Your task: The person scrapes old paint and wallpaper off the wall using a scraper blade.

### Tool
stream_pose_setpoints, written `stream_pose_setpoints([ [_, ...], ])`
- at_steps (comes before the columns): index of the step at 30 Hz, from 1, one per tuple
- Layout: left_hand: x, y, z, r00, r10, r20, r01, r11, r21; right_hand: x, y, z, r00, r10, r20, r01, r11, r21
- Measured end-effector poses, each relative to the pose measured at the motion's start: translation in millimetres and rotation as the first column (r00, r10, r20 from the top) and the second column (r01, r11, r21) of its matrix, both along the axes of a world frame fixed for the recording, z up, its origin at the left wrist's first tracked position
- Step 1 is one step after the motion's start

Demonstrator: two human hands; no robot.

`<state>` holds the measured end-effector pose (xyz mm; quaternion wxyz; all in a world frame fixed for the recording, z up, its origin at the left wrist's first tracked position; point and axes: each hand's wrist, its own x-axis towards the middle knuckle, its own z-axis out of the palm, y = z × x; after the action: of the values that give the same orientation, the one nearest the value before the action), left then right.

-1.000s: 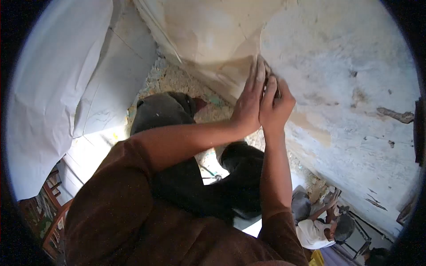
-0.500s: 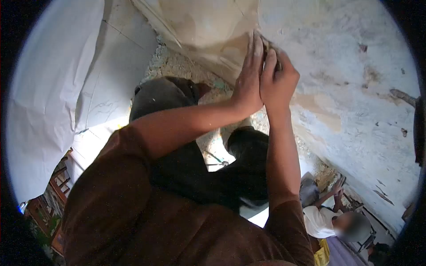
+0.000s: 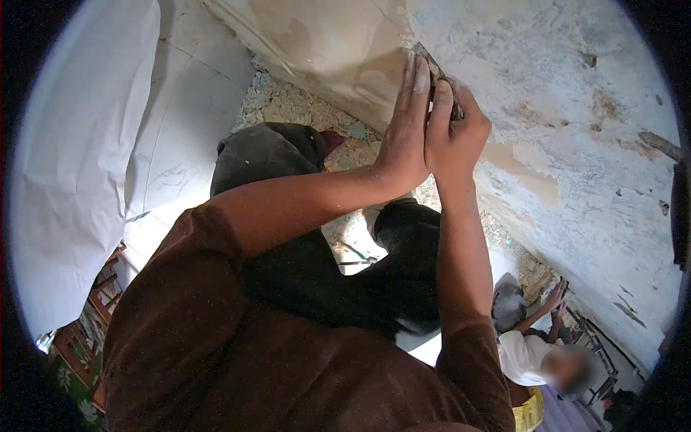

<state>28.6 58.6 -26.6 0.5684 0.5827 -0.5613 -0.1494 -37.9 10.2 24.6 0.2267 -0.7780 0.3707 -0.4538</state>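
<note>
A thin, dark flat tool (image 3: 439,79) rests with its edge at the wall (image 3: 547,93), at the border of a beige patch and whitish, rough plaster. My right hand (image 3: 461,133) is wrapped round the tool, its fingers bent. Beside it, my left hand (image 3: 407,129) lies with fingers stretched out and close together, their tips against the tool near its upper end. The two palms touch at their heels. Part of the tool is hidden behind my fingers.
My bent knees (image 3: 266,155) are below the wall, over rubble-strewn ground (image 3: 288,101). A white sheet (image 3: 79,165) hangs at the left. Another person (image 3: 525,356) crouches at the lower right, hands at the wall. A dark stick (image 3: 658,146) juts in at the right.
Both hands have shifted slightly right and down in the view, with more of the dark tool showing. The other person's hands have moved slightly up and right, and the view has shifted a little.
</note>
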Motion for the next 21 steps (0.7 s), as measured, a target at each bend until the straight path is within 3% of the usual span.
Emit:
stream_pose_setpoints([
  [4,2.2,4.5,0.7,0.999,0.042,0.003,-0.042,0.998,0.039,3.6,2.4,6.1,0.995,0.014,-0.103,-0.001,0.993,0.119],
  [8,-3.8,4.9,1.5,1.000,-0.024,-0.004,0.024,1.000,-0.016,0.6,1.8,-2.5,1.000,-0.003,-0.004,0.004,0.999,0.051],
  [9,-2.4,1.9,0.1,0.998,0.005,0.061,-0.006,1.000,0.025,1.3,0.1,-2.7,1.000,-0.002,0.027,0.001,1.000,0.029],
  [13,-8.0,0.7,-7.3,0.995,0.013,0.095,-0.020,0.997,0.072,-0.8,-1.3,-2.2,0.999,-0.019,-0.029,0.019,1.000,0.011],
  [15,-8.7,5.2,-2.6,1.000,0.012,0.024,-0.012,1.000,-0.011,-4.7,3.2,3.1,0.995,0.008,-0.102,-0.002,0.998,0.059],
  [21,-4.2,0.1,-2.3,0.997,0.039,0.064,-0.039,0.999,0.002,2.7,-4.1,-3.4,0.999,0.014,-0.041,-0.013,1.000,0.025],
])
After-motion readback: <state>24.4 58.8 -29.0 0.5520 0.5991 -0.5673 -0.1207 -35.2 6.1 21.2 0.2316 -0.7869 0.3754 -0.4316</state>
